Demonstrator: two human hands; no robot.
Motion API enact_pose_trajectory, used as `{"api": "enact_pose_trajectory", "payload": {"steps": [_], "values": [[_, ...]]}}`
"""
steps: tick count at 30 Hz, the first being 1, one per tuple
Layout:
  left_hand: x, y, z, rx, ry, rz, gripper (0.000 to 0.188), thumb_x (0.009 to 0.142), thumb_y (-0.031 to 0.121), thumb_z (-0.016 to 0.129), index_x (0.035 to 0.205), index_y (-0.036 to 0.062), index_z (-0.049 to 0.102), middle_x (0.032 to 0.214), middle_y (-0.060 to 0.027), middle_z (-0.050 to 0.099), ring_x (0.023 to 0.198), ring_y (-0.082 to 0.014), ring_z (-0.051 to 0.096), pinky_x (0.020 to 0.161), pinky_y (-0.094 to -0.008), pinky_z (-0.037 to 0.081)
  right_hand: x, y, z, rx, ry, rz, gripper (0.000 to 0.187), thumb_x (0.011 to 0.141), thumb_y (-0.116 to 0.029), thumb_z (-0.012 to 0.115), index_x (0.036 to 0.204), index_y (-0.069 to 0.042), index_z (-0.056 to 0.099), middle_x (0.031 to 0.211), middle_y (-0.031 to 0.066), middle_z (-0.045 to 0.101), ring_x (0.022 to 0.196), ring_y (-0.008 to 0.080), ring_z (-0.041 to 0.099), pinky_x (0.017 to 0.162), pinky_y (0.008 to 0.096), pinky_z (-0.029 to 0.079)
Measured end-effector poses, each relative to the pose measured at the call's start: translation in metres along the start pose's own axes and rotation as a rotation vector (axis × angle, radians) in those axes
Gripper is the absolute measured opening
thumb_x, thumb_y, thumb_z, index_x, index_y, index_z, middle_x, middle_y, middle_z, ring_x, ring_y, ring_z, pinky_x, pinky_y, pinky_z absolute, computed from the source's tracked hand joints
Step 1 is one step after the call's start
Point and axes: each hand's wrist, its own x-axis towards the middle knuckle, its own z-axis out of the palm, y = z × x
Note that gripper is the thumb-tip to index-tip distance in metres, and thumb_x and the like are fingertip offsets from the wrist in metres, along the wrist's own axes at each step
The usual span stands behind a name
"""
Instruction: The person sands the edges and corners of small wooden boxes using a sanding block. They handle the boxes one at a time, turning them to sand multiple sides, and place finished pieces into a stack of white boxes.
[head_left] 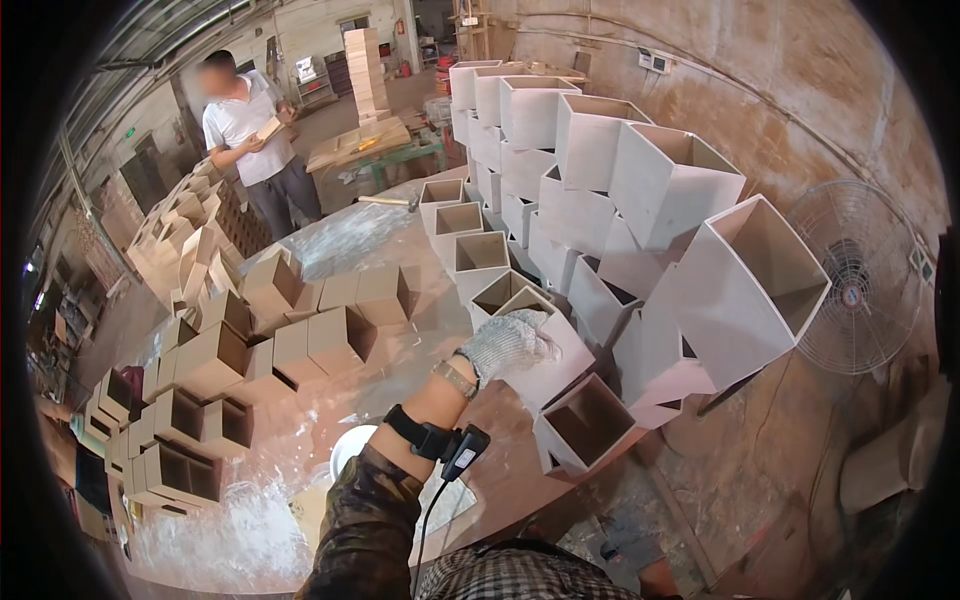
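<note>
My left hand (pixel 515 347) wears a light knitted glove and is closed over the upper edge of a white-coated box (pixel 552 375), which is open at the top. Part of that box is hidden beneath the glove. Right in front of it, near the table's edge, lies another open box (pixel 585 425) with a brown inside. Beyond my fingers runs a row of smaller open boxes (pixel 480 252). My right hand does not show; a skin-coloured patch at the lower edge is too cut off to make out.
Stacked white boxes (pixel 690 190) rise to the right, beside a wire-caged fan (pixel 850 285). Brown uncoated boxes (pixel 325 340) cover the table's left side. A white round container (pixel 352 447) is partly behind my forearm. A hammer (pixel 390 202) lies far back; a person (pixel 250 135) stands beyond.
</note>
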Motion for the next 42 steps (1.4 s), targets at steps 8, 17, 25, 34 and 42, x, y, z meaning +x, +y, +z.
{"api": "enact_pose_trajectory", "payload": {"steps": [8,17,25,34,42], "values": [[0.019,0.017,0.066,0.171,-0.005,-0.061,0.030,0.084,0.030,0.053,0.099,0.0082,0.065,0.100,-0.0178,0.067,0.091,-0.0340,0.065,0.079,-0.0437,0.051,0.006,0.002,0.001,0.070,0.084,-0.033,0.021,0.078,-0.031,0.065,0.086,-0.013,0.071,0.090,0.0133,0.067,0.082,0.0323,0.063,0.070,0.0445,0.051],[0.026,-0.005,0.090,0.127,-0.232,-0.005,0.033,0.084,0.029,0.052,0.105,0.0045,0.062,0.105,-0.0186,0.066,0.096,-0.0366,0.063,0.082,-0.0438,0.050,0.001,0.021,0.030,0.034,0.104,-0.121,0.019,0.081,-0.031,0.063,0.086,-0.014,0.070,0.084,0.0121,0.067,0.080,0.0314,0.063,0.069,0.0447,0.051],[0.032,-0.007,0.085,0.135,-0.491,-0.075,0.041,0.083,0.032,0.053,0.118,0.0126,0.060,0.120,-0.0179,0.060,0.107,-0.0354,0.059,0.088,-0.0434,0.048,0.021,0.007,0.008,0.091,0.119,-0.206,0.012,0.080,-0.023,0.064,0.084,-0.013,0.068,0.082,0.0095,0.064,0.075,0.0304,0.062,0.064,0.0435,0.049],[0.034,-0.045,0.090,-0.200,-0.333,0.321,0.049,0.087,0.046,0.053,0.114,0.0067,0.063,0.117,-0.0172,0.061,0.111,-0.0330,0.057,0.097,-0.0369,0.043,0.057,-0.015,-0.011,0.209,0.121,-0.194,0.017,0.085,-0.027,0.062,0.096,-0.017,0.069,0.090,0.0108,0.067,0.086,0.0335,0.064,0.078,0.0430,0.052],[0.019,0.037,0.062,0.114,-0.224,-0.150,0.039,0.090,0.038,0.049,0.106,0.0062,0.064,0.104,-0.0198,0.064,0.099,-0.0345,0.061,0.085,-0.0429,0.049,0.085,-0.025,-0.002,0.563,-0.052,-0.266,0.035,0.091,-0.018,0.053,0.124,-0.006,0.052,0.108,0.0120,0.063,0.099,0.0227,0.062,0.078,0.0342,0.053]]}}
